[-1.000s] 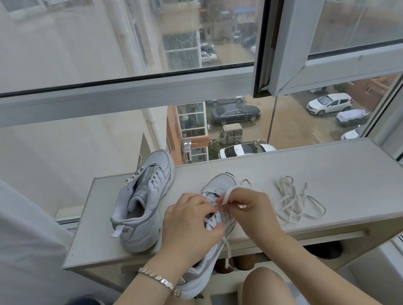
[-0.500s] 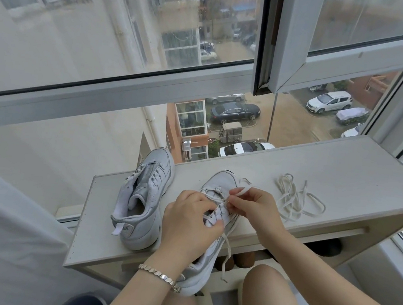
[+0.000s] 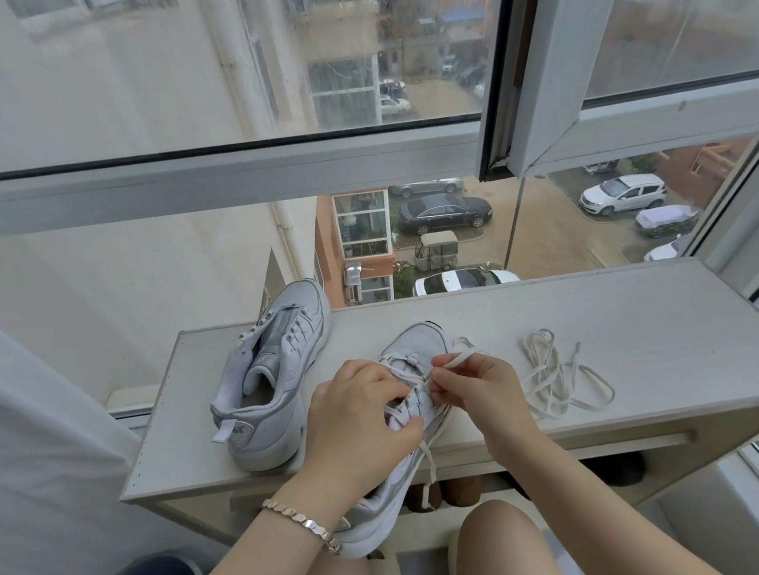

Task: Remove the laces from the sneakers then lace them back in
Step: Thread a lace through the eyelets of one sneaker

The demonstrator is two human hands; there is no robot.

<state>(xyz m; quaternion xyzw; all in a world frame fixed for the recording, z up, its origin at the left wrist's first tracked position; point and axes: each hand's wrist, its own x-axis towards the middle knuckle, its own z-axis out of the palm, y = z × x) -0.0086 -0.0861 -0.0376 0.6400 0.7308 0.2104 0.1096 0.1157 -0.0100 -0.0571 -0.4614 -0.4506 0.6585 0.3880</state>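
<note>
The left hand (image 3: 355,419) curls over the middle of a white sneaker (image 3: 413,348), its fingers and thumb gripping the upper by the eyelet rows. The right hand (image 3: 485,392) pinches a flat white lace (image 3: 456,357) between thumb and forefinger just above those rows. The 2 hands sit close together over the shoe, nearly touching. The lace crosses the eyelets nearest the toe, and 1 end hangs down past the near edge of the pale shelf board (image 3: 643,322), toward the person's bare knee (image 3: 505,549). This sneaker lies with its toe toward the window and its heel overhanging the board's near edge. Just to its left a second sneaker (image 3: 271,383) stands upright and unlaced on the board, beside the left hand. To the right of the right hand a loose lace (image 3: 554,383) lies in a tangled heap on the board. A silver bracelet (image 3: 299,518) circles the left wrist. Beyond the glass, parked cars (image 3: 445,212) stand on the street below.
</note>
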